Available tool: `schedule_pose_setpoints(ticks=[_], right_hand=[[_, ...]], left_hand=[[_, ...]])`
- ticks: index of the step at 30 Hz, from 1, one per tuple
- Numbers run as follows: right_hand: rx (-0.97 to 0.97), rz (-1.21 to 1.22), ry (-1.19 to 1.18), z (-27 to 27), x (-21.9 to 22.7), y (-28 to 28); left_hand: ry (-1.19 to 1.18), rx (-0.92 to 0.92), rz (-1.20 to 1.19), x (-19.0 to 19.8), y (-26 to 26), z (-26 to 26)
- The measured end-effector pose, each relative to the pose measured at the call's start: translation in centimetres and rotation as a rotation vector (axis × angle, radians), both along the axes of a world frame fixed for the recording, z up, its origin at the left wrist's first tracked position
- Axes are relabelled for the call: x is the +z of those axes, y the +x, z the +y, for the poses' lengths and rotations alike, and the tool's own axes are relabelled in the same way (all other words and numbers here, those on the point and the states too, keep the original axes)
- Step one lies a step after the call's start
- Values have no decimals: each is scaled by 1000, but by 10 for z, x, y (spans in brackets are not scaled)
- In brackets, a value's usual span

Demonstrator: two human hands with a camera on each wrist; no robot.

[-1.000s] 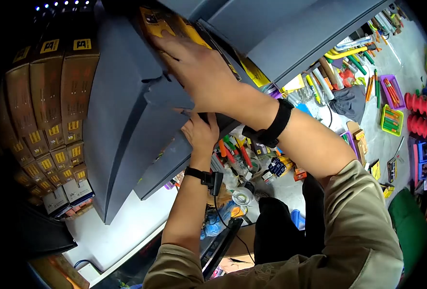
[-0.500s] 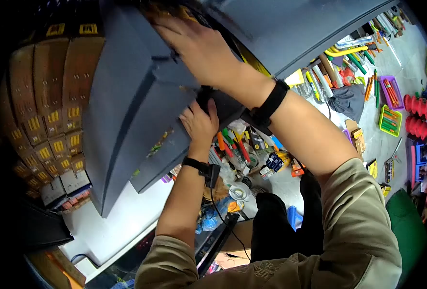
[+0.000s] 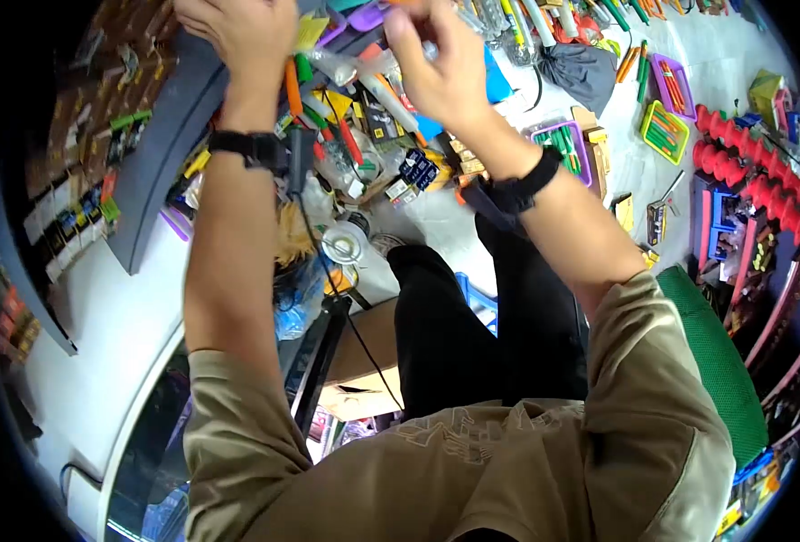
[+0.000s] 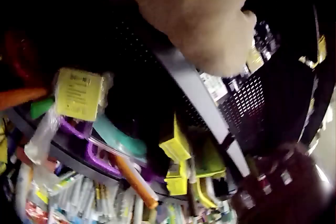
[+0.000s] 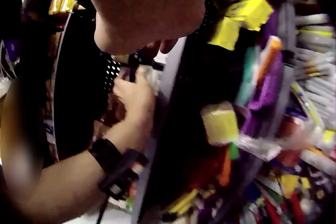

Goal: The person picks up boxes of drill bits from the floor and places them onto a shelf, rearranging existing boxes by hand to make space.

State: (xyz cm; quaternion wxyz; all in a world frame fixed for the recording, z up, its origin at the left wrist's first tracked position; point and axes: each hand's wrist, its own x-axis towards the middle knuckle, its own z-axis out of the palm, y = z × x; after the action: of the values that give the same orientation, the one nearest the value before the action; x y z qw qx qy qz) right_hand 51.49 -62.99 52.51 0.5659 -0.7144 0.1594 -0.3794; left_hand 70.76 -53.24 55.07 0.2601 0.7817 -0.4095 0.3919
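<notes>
At the top of the head view, my left hand is over a long grey shelf edge, its fingertips partly cut off. My right hand is to its right, thumb apart from the fingers, with nothing visible between them. The right wrist view shows my left hand beside the grey edge and a black perforated panel; what its fingers touch is unclear. My right hand is above it, its fingertips mostly hidden. A wrapped yellow box hangs near purple baskets.
Brown boxes stand at left in the head view. Floor clutter includes a purple basket of green items, a dark bag, red spiral pieces and a green cushion. A cardboard box is beside my legs.
The head view has shifted, and the large grey panels have mostly left it. Both hands have come away from where they lay against those panels and are farther apart, near the top edge.
</notes>
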Motion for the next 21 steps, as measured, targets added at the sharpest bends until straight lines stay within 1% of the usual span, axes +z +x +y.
schedule_pose_setpoints(ticks=[1,2,3,4,5,6,7,8,9,10,11,12,14,15,16,18,19,21], right_hand=[[66,95,-16,16,-19,-21],[134,192,-30,32,-42,-39],[238,284,-73,50,-68,-51],[343,376,-113,67,-96,-65],[454,520,-241,83,-127,-78],[564,658,-375,98,-156,-91],[684,657,-458,109,-181,-101],[780,834,-570,121,-204,-110],[852,919,-656,132,-236,-119],[925,1001,-741,142,-264,-125],[1072,1160,-791,149,-283,-125],[1086,1156,-805,155,-302,-128],[1059,1073,-1125,165,-337,-141],[1057,1065,-1233,168,-352,-144],[1071,1064,-1247,170,-365,-146],[997,903,-1403,166,-391,-147],[961,838,-1394,165,-402,-149],[1016,827,-1380,156,-416,-155]], left_hand=[[-56,-223,33,-7,-17,12],[1,-226,35,-13,-50,30],[-9,-256,151,-39,-80,54],[32,-230,261,-59,-116,77],[77,-197,372,-78,-151,98],[71,-135,570,-114,-182,123],[125,-150,711,-145,-205,148],[229,-67,940,-171,-232,171],[364,-20,1026,-200,-253,195],[497,-16,1139,-228,-270,218],[558,16,1149,-251,-280,232],[617,48,1159,-273,-289,244],[947,83,1247,-322,-319,273],[1051,75,1324,-342,-322,279],[1036,81,1337,-361,-326,284],[1118,86,1245,-394,-329,288],[1126,89,1141,-407,-330,289],[1160,102,1149,-427,-333,289]])
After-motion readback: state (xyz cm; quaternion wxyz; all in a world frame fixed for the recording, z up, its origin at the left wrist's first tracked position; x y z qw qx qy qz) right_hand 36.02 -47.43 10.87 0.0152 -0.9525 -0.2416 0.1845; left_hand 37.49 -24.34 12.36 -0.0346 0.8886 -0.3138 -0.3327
